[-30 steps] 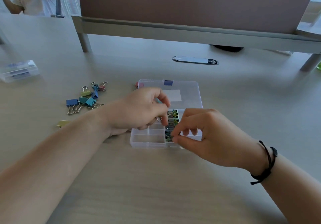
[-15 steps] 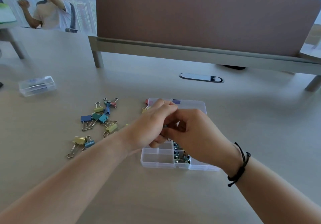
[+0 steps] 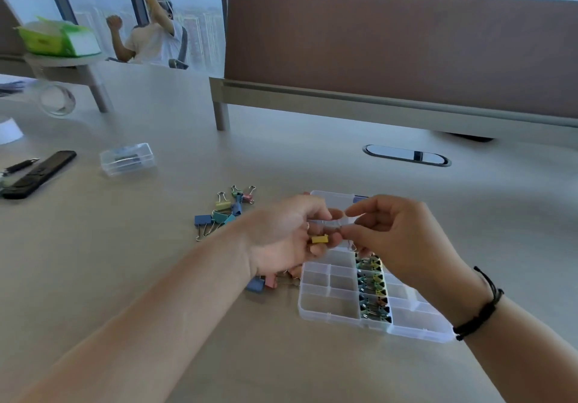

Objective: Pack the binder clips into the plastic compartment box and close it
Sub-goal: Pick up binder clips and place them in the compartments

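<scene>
The clear plastic compartment box [image 3: 328, 307] lies open on the desk, its lid [image 3: 334, 197] flat behind it. One middle column holds several binder clips [image 3: 373, 290]. Above the box my left hand [image 3: 281, 237] grips a yellow binder clip [image 3: 320, 239]. My right hand [image 3: 397, 240] meets it from the right and pinches the clip's wire handle. A loose pile of coloured clips [image 3: 223, 212] lies left of the box, and a blue clip [image 3: 256, 285] and a pink clip [image 3: 271, 281] lie under my left wrist.
A small closed clear box [image 3: 127, 158] sits at the far left, with a black remote [image 3: 37, 174] and a pen [image 3: 20, 165] beyond it. A brown desk divider [image 3: 400, 55] stands behind; a cable grommet [image 3: 406, 155] is set in the desk. A person sits beyond.
My view has tilted up and the box now sits lower. Both hands have lifted from the compartments and meet above the box with a yellow clip between them.
</scene>
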Available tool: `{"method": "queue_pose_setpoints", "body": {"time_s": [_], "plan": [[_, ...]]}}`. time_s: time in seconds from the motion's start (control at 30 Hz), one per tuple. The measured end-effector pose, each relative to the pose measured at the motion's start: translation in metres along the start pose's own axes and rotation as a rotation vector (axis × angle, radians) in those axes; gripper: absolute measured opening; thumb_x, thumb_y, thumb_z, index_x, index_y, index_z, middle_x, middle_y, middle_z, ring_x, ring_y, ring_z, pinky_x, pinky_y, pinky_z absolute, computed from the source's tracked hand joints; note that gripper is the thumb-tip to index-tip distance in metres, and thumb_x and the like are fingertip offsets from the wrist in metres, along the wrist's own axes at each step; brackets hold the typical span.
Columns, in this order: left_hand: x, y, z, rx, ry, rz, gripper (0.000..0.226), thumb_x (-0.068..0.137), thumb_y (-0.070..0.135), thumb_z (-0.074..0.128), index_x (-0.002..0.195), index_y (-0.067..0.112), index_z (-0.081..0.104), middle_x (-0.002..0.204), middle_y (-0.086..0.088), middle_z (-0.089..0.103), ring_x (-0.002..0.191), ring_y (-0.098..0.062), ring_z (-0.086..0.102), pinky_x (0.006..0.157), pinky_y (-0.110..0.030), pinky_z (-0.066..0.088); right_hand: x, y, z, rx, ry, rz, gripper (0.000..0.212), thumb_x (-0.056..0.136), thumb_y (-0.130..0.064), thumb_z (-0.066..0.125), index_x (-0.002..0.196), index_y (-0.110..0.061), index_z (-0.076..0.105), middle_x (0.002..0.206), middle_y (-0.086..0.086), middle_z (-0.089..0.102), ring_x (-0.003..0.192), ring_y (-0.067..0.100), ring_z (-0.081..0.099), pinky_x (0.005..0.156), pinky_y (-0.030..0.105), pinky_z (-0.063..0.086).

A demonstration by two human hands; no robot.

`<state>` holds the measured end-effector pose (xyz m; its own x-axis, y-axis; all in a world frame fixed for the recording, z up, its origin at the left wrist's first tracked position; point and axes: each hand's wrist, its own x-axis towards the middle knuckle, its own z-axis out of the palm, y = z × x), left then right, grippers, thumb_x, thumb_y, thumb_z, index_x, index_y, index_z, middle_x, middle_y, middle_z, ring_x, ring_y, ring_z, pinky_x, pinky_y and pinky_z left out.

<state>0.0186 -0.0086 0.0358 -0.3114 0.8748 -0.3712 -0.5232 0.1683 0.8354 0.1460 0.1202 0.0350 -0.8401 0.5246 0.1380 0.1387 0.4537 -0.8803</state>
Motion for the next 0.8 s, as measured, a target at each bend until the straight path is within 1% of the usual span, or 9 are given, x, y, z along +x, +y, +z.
{"method": "queue_pose_setpoints", "body": {"time_s": [0.07, 0.13, 0.23, 0.33, 0.5, 0.57, 0.63, 0.7, 0.8], "plan": [[-0.008, 0.009, -0.017, 0.017, 0.044, 0.082, 0.03, 0.091, -0.011, 0.044, 0.116, 0.0, 0.055, 0.104, -0.021, 0.059, 0.085, -0.022, 0.061, 0.062, -0.025, 0.047, 0.005, -0.003, -0.002, 0.051, -0.006, 0.02, 0.017, 0.078, -0.01, 0.079, 0.09, -0.017, 0.07, 0.07, 0.003, 0.074, 0.06, 0.022, 0.071, 0.067, 0.031, 0.061], [-0.017, 0.018, -0.038, 0.058, 0.066, 0.175, 0.034, 0.09, -0.02, 0.042, 0.114, -0.004, 0.06, 0.102, -0.02, 0.065, 0.091, -0.023, 0.065, 0.076, -0.028, 0.057, 0.01, -0.007, 0.001, 0.08, -0.033, 0.034, 0.019, 0.077, -0.006, 0.079, 0.091, -0.016, 0.071, 0.072, 0.004, 0.074, 0.064, 0.025, 0.072, 0.069, 0.03, 0.061], [-0.029, 0.032, -0.069, 0.195, 0.143, 0.285, 0.026, 0.092, -0.017, 0.049, 0.109, -0.005, 0.064, 0.099, -0.018, 0.071, 0.096, -0.024, 0.071, 0.085, -0.027, 0.059, 0.017, -0.013, 0.011, 0.08, -0.084, 0.023, 0.02, 0.075, -0.005, 0.081, 0.09, -0.016, 0.072, 0.071, 0.002, 0.074, 0.064, 0.021, 0.072, 0.069, 0.027, 0.061], [-0.032, 0.043, -0.095, 0.29, 0.331, 0.381, 0.016, 0.093, -0.004, 0.057, 0.107, -0.005, 0.066, 0.099, -0.019, 0.073, 0.093, -0.024, 0.074, 0.082, -0.026, 0.06, 0.029, -0.017, 0.027, 0.026, -0.133, 0.003, 0.018, 0.073, -0.009, 0.083, 0.087, -0.018, 0.074, 0.073, -0.001, 0.074, 0.064, 0.016, 0.071, 0.069, 0.028, 0.061], [-0.02, 0.042, -0.129, 0.408, 0.572, 0.44, 0.016, 0.096, 0.013, 0.061, 0.095, 0.0, 0.07, 0.089, -0.019, 0.072, 0.059, -0.017, 0.065, 0.055, -0.024, 0.058, 0.061, -0.025, 0.055, -0.135, -0.195, -0.059, 0.012, 0.081, -0.017, 0.078, 0.082, -0.027, 0.073, 0.074, -0.003, 0.073, 0.066, 0.015, 0.071, 0.063, 0.025, 0.06], [-0.009, 0.037, -0.139, 0.523, 0.674, 0.471, 0.017, 0.097, 0.015, 0.062, 0.091, 0.003, 0.071, 0.087, -0.02, 0.072, 0.055, -0.016, 0.063, 0.054, -0.029, 0.056, 0.078, -0.03, 0.067, -0.201, -0.215, -0.096, 0.011, 0.083, -0.017, 0.076, 0.083, -0.027, 0.071, 0.074, -0.004, 0.072, 0.065, 0.012, 0.07, 0.061, 0.022, 0.058], [0.002, 0.037, -0.147, 0.69, 0.763, 0.525, 0.014, 0.097, 0.015, 0.062, 0.09, 0.007, 0.072, 0.082, -0.014, 0.073, 0.057, -0.015, 0.065, 0.06, -0.033, 0.058, 0.097, -0.031, 0.081, -0.277, -0.229, -0.135, 0.01, 0.085, -0.015, 0.073, 0.086, -0.024, 0.07, 0.074, -0.006, 0.07, 0.065, 0.009, 0.067, 0.06, 0.018, 0.054], [0.01, 0.042, -0.151, 0.93, 0.793, 0.556, 0.012, 0.098, 0.016, 0.06, 0.095, 0.017, 0.071, 0.082, -0.001, 0.071, 0.065, -0.009, 0.067, 0.065, -0.023, 0.055, 0.114, -0.031, 0.094, -0.36, -0.239, -0.157, 0.011, 0.086, -0.014, 0.07, 0.093, -0.023, 0.069, 0.078, -0.005, 0.069, 0.071, 0.011, 0.066, 0.061, 0.017, 0.05], [0.018, 0.047, -0.156, 1.217, 0.712, 0.489, 0.02, 0.098, 0.014, 0.056, 0.108, 0.025, 0.07, 0.1, 0.009, 0.067, 0.086, -0.006, 0.06, 0.068, -0.013, 0.04, 0.132, -0.029, 0.113, -0.482, -0.311, -0.192, 0.03, 0.088, -0.014, 0.066, 0.115, -0.026, 0.064, 0.092, -0.005, 0.068, 0.086, 0.012, 0.064, 0.073, 0.023, 0.05]]}}
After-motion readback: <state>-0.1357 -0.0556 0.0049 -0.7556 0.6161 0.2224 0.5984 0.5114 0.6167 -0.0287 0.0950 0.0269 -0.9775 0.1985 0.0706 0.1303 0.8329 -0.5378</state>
